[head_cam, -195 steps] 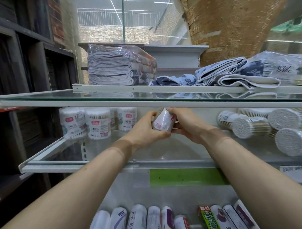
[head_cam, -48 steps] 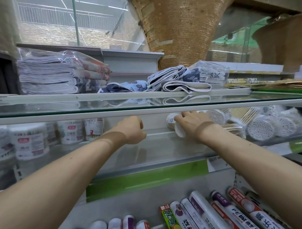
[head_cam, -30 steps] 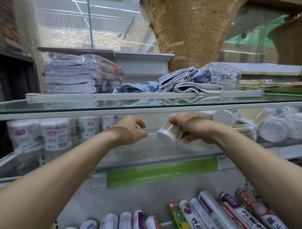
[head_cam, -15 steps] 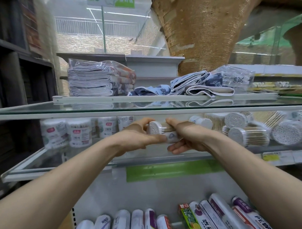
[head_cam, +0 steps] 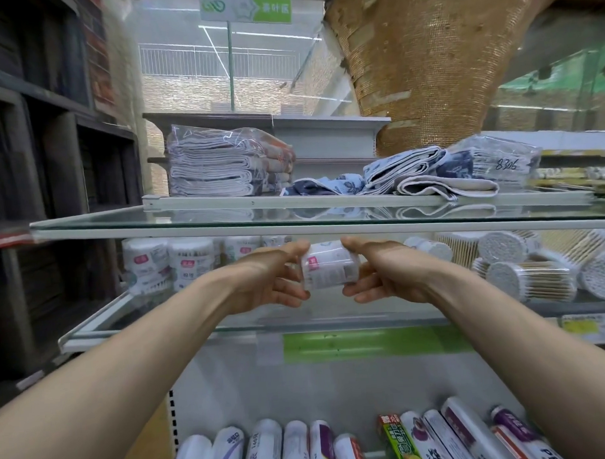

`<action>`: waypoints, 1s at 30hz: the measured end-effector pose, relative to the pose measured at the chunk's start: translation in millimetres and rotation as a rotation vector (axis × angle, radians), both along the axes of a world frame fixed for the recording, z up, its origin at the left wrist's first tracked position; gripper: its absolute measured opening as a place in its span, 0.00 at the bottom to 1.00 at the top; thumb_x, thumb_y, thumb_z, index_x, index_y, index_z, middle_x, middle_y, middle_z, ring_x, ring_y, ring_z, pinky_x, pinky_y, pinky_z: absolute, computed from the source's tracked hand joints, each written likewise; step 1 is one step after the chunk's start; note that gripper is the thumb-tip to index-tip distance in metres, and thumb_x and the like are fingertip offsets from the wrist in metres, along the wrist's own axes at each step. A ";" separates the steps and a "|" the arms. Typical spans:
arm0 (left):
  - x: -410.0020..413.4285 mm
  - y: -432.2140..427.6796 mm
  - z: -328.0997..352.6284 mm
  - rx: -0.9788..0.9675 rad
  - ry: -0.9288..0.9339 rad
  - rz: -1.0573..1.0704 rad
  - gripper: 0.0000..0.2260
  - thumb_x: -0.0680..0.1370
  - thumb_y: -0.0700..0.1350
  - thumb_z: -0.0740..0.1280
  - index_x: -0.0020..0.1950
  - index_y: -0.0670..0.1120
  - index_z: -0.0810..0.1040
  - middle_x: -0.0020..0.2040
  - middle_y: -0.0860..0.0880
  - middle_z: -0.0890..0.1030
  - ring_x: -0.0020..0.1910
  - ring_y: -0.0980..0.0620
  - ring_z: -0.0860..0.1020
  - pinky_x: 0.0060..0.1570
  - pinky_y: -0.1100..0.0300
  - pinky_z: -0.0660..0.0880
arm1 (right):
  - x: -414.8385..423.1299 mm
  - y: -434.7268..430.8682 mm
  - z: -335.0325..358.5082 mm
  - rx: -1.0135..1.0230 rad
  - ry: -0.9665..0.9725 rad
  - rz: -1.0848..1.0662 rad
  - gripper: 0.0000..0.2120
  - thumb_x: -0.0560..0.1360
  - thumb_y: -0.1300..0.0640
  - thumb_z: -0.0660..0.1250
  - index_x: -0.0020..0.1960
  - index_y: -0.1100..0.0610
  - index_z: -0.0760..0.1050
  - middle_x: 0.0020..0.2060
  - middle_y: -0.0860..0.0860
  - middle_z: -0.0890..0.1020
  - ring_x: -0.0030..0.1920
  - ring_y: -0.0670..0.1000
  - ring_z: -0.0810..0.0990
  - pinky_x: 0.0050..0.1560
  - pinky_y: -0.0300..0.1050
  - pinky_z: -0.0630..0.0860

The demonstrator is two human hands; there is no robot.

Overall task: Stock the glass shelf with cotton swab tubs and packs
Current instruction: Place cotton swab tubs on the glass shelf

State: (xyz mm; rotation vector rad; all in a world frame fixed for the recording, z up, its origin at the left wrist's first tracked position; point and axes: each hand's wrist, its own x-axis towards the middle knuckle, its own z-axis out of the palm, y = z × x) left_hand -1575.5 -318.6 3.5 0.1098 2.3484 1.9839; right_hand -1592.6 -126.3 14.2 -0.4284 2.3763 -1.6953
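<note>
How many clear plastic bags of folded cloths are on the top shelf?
2: left bag far left, right bag, marked 8306, far right. More could hide behind them.

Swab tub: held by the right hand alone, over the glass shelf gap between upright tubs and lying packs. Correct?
No: head view shows the left hand and right hand both holding the swab tub, over the glass shelf gap between upright tubs and lying packs.

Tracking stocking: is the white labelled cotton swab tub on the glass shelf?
No: the left hand and right hand hold the white labelled tub raised above the glass shelf.
</note>
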 end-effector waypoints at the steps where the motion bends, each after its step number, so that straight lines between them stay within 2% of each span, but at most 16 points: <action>1: 0.7 -1.4 -0.1 0.007 0.014 -0.014 0.15 0.78 0.54 0.64 0.54 0.42 0.75 0.44 0.41 0.76 0.34 0.48 0.78 0.35 0.57 0.78 | -0.8 -0.3 -1.0 0.010 -0.007 -0.008 0.18 0.81 0.43 0.56 0.55 0.57 0.75 0.45 0.60 0.81 0.39 0.52 0.83 0.43 0.46 0.81; 3: 2.8 -4.0 0.0 0.006 0.046 -0.033 0.10 0.77 0.50 0.67 0.51 0.44 0.77 0.44 0.43 0.75 0.34 0.49 0.77 0.37 0.57 0.76 | -3.4 0.0 -3.2 0.031 -0.009 -0.011 0.19 0.81 0.42 0.56 0.54 0.56 0.76 0.45 0.59 0.82 0.42 0.53 0.83 0.45 0.47 0.80; 5: 3.4 -6.5 0.7 -0.001 0.081 -0.019 0.07 0.77 0.46 0.68 0.50 0.44 0.78 0.43 0.46 0.77 0.35 0.50 0.75 0.39 0.58 0.74 | -6.6 1.3 -4.9 0.064 0.024 0.018 0.17 0.79 0.43 0.59 0.56 0.54 0.77 0.50 0.57 0.83 0.49 0.53 0.82 0.50 0.47 0.79; 9: -0.2 -8.4 4.1 -0.043 0.149 0.039 0.11 0.76 0.46 0.70 0.56 0.45 0.80 0.44 0.51 0.80 0.36 0.53 0.73 0.41 0.60 0.70 | -10.4 1.0 -7.4 0.142 0.144 0.086 0.15 0.74 0.46 0.68 0.57 0.52 0.78 0.56 0.51 0.82 0.59 0.50 0.78 0.61 0.49 0.75; 11: -2.1 -8.1 4.8 -0.061 0.188 0.087 0.12 0.74 0.46 0.71 0.56 0.45 0.80 0.44 0.50 0.80 0.39 0.54 0.74 0.43 0.61 0.70 | -9.7 -3.4 -8.6 0.235 0.203 0.064 0.16 0.72 0.46 0.71 0.56 0.52 0.78 0.55 0.50 0.82 0.58 0.48 0.77 0.61 0.47 0.73; 13: -5.7 -8.1 3.0 -0.051 0.214 0.124 0.17 0.72 0.46 0.74 0.59 0.43 0.79 0.48 0.48 0.83 0.44 0.52 0.78 0.45 0.59 0.72 | -7.9 -10.6 -10.1 0.280 0.241 0.045 0.16 0.70 0.48 0.73 0.55 0.52 0.78 0.54 0.50 0.82 0.55 0.48 0.78 0.54 0.41 0.73; 15: -8.0 -7.7 0.9 -0.029 0.221 0.139 0.24 0.67 0.46 0.77 0.61 0.42 0.78 0.52 0.47 0.83 0.49 0.49 0.81 0.52 0.53 0.76 | -6.9 -17.5 -11.7 0.274 0.257 0.056 0.16 0.71 0.51 0.73 0.57 0.52 0.77 0.52 0.49 0.82 0.53 0.47 0.78 0.46 0.38 0.71; 17: -9.3 -8.2 0.7 0.004 0.211 0.131 0.27 0.65 0.45 0.78 0.62 0.41 0.77 0.54 0.45 0.83 0.52 0.47 0.81 0.59 0.48 0.75 | -7.9 -22.4 -12.8 0.291 0.273 0.074 0.14 0.72 0.53 0.72 0.57 0.52 0.77 0.50 0.48 0.82 0.50 0.48 0.79 0.46 0.38 0.71; 19: -9.9 -10.3 0.8 0.005 0.175 0.104 0.25 0.69 0.42 0.77 0.63 0.41 0.75 0.54 0.44 0.82 0.50 0.48 0.81 0.55 0.51 0.76 | -8.3 -25.7 -13.7 0.303 0.293 0.073 0.11 0.73 0.53 0.71 0.55 0.52 0.77 0.46 0.48 0.81 0.45 0.47 0.78 0.46 0.38 0.71; 21: -6.8 -11.2 -0.6 -0.093 0.138 0.064 0.18 0.72 0.40 0.73 0.62 0.42 0.77 0.51 0.45 0.83 0.47 0.50 0.80 0.48 0.57 0.74 | -9.8 -27.2 -16.2 0.278 0.304 0.059 0.09 0.74 0.54 0.70 0.54 0.52 0.77 0.45 0.48 0.81 0.41 0.45 0.76 0.45 0.38 0.71; 24: -5.5 -12.4 -6.0 -0.285 0.172 0.098 0.13 0.73 0.40 0.73 0.57 0.46 0.80 0.51 0.47 0.83 0.49 0.51 0.79 0.49 0.56 0.74 | -11.1 -30.1 -18.5 0.253 0.313 0.068 0.08 0.75 0.55 0.70 0.54 0.51 0.78 0.42 0.46 0.81 0.39 0.42 0.76 0.41 0.34 0.71; 26: -7.0 -12.7 -8.3 -0.354 0.205 0.131 0.13 0.73 0.42 0.73 0.57 0.48 0.79 0.53 0.48 0.83 0.52 0.50 0.79 0.51 0.57 0.75 | -13.1 -32.7 -17.6 0.298 0.305 0.077 0.12 0.74 0.57 0.71 0.57 0.53 0.78 0.46 0.47 0.82 0.43 0.44 0.79 0.44 0.35 0.73; 30: -9.4 -13.0 -11.1 -0.475 0.224 0.141 0.18 0.72 0.42 0.73 0.61 0.49 0.76 0.55 0.50 0.82 0.55 0.51 0.79 0.61 0.53 0.73 | -19.4 -41.6 -18.5 0.424 0.337 0.053 0.16 0.71 0.59 0.72 0.59 0.57 0.78 0.52 0.52 0.83 0.51 0.52 0.81 0.55 0.45 0.76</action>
